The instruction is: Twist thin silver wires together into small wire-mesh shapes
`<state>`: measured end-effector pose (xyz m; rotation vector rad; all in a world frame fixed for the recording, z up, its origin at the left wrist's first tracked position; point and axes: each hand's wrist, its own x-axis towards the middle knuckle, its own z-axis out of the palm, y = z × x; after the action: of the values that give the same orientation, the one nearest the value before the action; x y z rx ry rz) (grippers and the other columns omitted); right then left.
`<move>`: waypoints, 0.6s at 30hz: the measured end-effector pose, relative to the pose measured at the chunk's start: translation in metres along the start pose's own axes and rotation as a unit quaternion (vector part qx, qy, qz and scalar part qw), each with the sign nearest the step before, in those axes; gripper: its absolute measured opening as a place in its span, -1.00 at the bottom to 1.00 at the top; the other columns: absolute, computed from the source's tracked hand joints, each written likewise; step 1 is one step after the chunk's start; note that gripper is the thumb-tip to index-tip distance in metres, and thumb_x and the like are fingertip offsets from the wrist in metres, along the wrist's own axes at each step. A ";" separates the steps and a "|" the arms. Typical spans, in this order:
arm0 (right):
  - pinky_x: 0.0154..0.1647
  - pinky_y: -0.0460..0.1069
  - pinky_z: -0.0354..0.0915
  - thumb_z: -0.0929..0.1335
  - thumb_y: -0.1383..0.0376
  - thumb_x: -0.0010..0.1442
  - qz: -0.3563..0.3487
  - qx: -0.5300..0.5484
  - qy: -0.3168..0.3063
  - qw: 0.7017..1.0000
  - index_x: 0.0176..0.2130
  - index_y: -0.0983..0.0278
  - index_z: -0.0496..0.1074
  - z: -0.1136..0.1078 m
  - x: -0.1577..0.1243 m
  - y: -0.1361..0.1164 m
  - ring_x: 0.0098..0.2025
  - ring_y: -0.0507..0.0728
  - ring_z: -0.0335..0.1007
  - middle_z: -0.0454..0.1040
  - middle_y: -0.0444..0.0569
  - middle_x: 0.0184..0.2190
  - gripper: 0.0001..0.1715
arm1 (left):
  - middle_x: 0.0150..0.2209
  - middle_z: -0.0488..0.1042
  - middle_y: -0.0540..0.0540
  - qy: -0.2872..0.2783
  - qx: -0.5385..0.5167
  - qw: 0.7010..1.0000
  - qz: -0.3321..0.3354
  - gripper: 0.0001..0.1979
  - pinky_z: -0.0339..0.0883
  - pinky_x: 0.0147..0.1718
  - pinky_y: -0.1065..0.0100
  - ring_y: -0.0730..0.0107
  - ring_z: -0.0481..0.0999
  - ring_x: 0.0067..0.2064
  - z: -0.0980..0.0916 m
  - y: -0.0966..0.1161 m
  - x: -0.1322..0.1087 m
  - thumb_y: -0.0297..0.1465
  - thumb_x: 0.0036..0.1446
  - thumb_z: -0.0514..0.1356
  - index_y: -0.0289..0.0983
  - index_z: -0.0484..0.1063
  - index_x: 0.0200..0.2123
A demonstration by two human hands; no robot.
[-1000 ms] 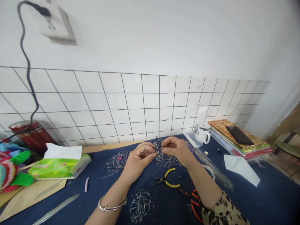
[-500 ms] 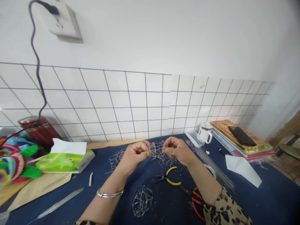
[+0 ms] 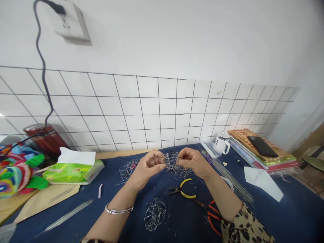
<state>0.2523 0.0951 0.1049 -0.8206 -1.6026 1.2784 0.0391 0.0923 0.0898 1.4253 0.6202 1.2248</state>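
Observation:
Both hands are raised over a dark blue cloth (image 3: 291, 216). My left hand (image 3: 149, 165) and my right hand (image 3: 191, 161) pinch the two sides of a small wire mesh form (image 3: 171, 160) held between them. A similar wire form (image 3: 155, 214) lies on the cloth near my left forearm, and another (image 3: 128, 168) lies left of my left hand. More tangled wire (image 3: 181, 172) sits just below the held piece. Yellow-handled pliers (image 3: 184, 192) lie under my right wrist, with orange-handled cutters (image 3: 211, 216) beside my right forearm.
A green tissue pack (image 3: 69, 170) and a colourful paper ornament (image 3: 15, 170) sit at left by a red can (image 3: 47, 139). A white mug (image 3: 222, 142), a bundle of straight wires (image 3: 234, 184), a stack of books with a phone (image 3: 262, 146) and white paper (image 3: 263, 184) lie at right.
The view has shifted slightly right and down. Both hands stay pinched on the wire form, turning it a little between the fingers.

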 end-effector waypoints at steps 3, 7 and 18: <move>-0.52 -0.12 0.16 0.48 0.24 -0.10 -0.001 0.006 0.012 1.000 -0.37 0.30 0.35 0.000 0.000 0.000 -0.53 -0.06 0.20 0.36 -0.16 -0.49 -0.69 | -0.36 0.40 -0.04 0.036 0.016 0.999 0.009 -0.80 0.28 -0.33 0.39 0.44 0.38 -0.35 0.006 -0.004 0.000 -0.44 -0.09 0.31 -0.28 0.40 -0.34; -0.48 -0.11 0.18 0.48 0.24 -0.11 -0.002 -0.004 0.020 1.000 -0.37 0.30 0.35 0.001 -0.001 0.000 -0.50 -0.04 0.22 0.35 -0.16 -0.48 -0.69 | -0.37 0.37 -0.02 0.059 0.064 0.996 0.033 -0.90 0.25 -0.35 0.42 0.47 0.36 -0.37 0.012 -0.008 0.001 -0.45 -0.04 0.26 -0.29 0.39 -0.41; -0.39 -0.07 0.23 0.47 0.22 -0.09 -0.011 -0.048 0.034 0.998 -0.35 0.29 0.37 0.002 -0.003 -0.001 -0.43 0.00 0.27 0.36 -0.15 -0.44 -0.70 | -0.34 0.38 -0.06 0.016 0.069 0.997 0.032 -0.87 0.26 -0.30 0.38 0.41 0.37 -0.32 0.015 -0.002 -0.003 -0.41 -0.01 0.24 -0.28 0.39 -0.34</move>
<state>0.2511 0.0917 0.1048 -0.8940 -1.6251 1.1533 0.0527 0.0842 0.0896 1.5529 0.6969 1.2763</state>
